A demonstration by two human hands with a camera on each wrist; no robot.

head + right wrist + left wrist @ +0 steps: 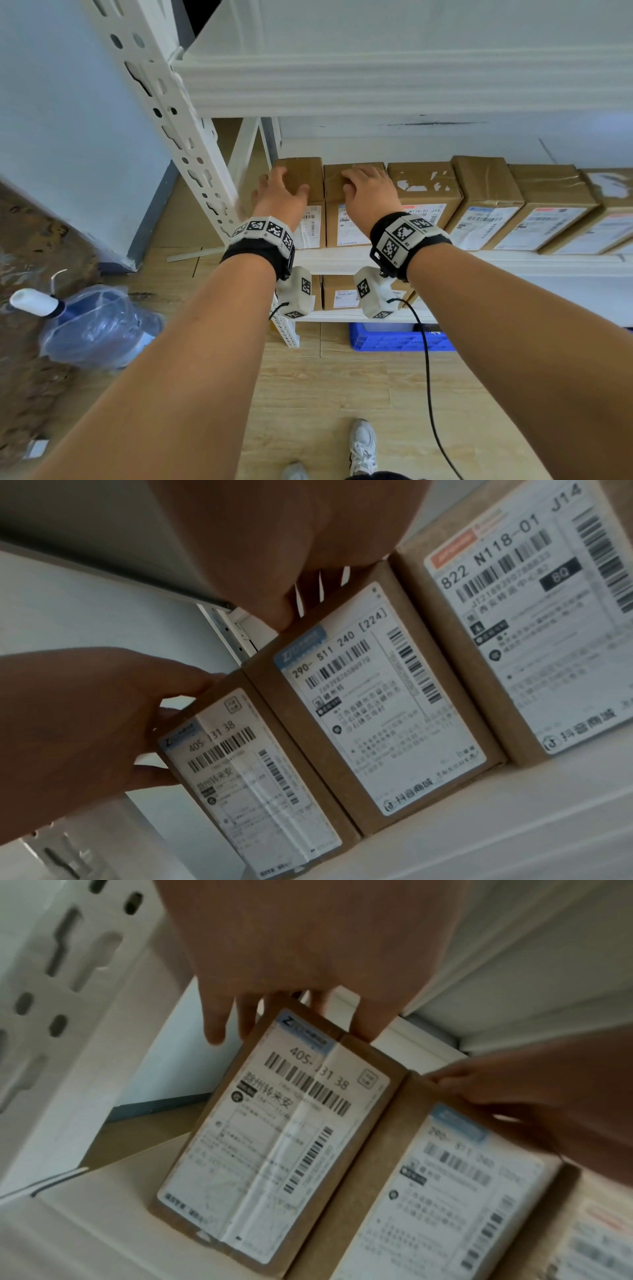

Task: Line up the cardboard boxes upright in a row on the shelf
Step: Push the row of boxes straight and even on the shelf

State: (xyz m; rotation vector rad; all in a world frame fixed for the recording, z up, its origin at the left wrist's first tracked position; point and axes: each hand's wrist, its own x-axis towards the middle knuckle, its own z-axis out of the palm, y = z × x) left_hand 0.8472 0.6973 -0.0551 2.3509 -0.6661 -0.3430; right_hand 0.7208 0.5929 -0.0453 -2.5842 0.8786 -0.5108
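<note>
Squaring the row: my left hand grips the leftmost brown cardboard box. My right hand clasps the next brown cardboard box. Next, I'd press them flush.

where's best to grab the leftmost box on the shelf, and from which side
Probably take the end box by its top corner, coming from the front left: fingers down its free left side, thumb on top. It stands upright with its right side tight against the next box, so only the left, top and front are open.

Even light — wrist views blurred (edges bowed).
</note>
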